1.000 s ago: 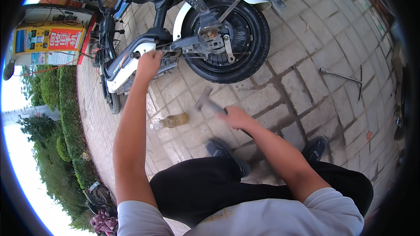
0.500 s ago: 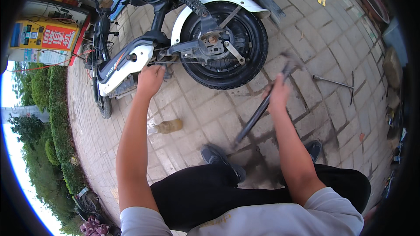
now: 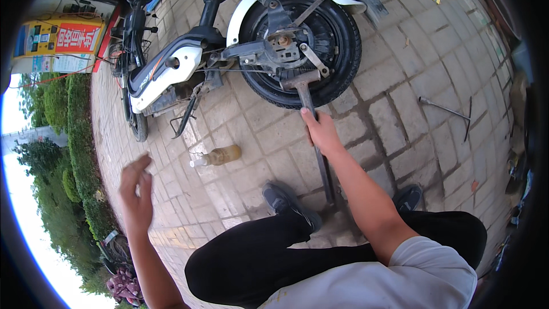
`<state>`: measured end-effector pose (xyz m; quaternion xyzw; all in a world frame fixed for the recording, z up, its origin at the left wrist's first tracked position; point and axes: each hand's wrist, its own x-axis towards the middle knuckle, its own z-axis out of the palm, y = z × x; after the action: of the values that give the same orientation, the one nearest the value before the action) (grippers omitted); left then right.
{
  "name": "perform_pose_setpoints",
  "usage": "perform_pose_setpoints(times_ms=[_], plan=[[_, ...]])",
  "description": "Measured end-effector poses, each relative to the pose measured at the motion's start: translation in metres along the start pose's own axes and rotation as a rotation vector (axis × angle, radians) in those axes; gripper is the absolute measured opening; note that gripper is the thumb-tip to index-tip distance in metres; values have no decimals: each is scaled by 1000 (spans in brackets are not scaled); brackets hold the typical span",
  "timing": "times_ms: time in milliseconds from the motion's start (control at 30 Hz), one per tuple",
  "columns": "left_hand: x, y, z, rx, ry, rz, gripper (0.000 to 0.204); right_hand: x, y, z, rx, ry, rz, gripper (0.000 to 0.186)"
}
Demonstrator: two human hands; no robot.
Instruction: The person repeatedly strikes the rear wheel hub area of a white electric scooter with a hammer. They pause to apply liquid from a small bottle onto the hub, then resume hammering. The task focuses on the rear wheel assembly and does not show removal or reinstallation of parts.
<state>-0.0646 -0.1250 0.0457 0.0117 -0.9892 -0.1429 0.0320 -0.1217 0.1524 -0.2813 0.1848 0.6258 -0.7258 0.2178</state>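
My right hand [image 3: 321, 132] grips the shaft of a long metal wrench [image 3: 311, 115], whose head sits against the lower rim of the scooter's rear wheel [image 3: 337, 40], just under the axle nut [image 3: 283, 40]. The bar's lower end rests on the paving near my shoe [image 3: 286, 203]. My left hand [image 3: 136, 193] hangs free at the lower left, fingers apart, holding nothing. The white and black scooter [image 3: 171, 68] stands on its kickstand [image 3: 186, 117].
A small plastic bottle [image 3: 217, 156] of yellowish liquid lies on the brick paving in front of my knees. A cross wrench [image 3: 449, 111] lies to the right. Green hedges [image 3: 57, 137] border the left side, and a yellow and red kiosk [image 3: 57, 43] stands far left.
My left hand has left the scooter body and dropped to the lower left. My right hand picked up the long wrench and set its head against the rear wheel.
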Motion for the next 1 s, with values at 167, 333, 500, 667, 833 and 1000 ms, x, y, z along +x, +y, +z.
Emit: perform_pose_setpoints(times_ms=[167,333,500,667,833,1000], plan=[[-20,117,30,-458,-761,434,36,-12,0,-18,357,177,-65,43],[-17,134,60,-338,-1012,530,38,3,-20,-79,721,677,-315,43],[-11,137,60,-317,-954,516,35,-26,21,-19,-393,-5,36,59],[-21,138,52,-403,-727,343,25,-38,27,46,-624,-410,-121,59],[-33,122,33,-523,-491,127,18,-10,-17,-7,-50,68,-21,51],[-35,114,31,-643,-354,-119,7,-24,-7,-45,215,308,-159,47]])
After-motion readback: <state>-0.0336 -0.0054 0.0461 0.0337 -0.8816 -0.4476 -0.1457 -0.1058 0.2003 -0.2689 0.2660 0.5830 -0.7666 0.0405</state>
